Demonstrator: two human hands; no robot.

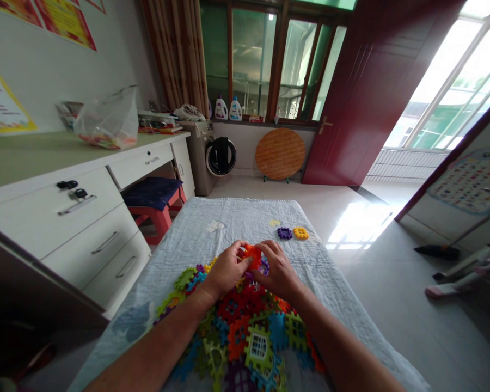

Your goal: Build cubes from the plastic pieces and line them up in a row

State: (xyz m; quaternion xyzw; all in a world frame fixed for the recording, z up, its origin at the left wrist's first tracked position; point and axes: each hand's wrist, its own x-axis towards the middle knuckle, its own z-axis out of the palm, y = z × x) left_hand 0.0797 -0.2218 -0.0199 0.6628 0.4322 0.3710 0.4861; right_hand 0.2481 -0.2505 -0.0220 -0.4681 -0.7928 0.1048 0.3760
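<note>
Between my two hands is an orange-red interlocking plastic building block, held up just over the pile. My left hand grips it from the left, thumb on its face. On the other side my right hand has its fingers bent around the block's right edge. Beneath my hands and forearms spreads a heap of notched blocks in several colours, among them a green window block and a blue block. Farther off lie a purple block and a yellow block, side by side.
A pale blue cloth covers the work surface. To the left stand a white desk and a red stool with a dark cushion. A washing machine and a round wooden tabletop are by the far wall.
</note>
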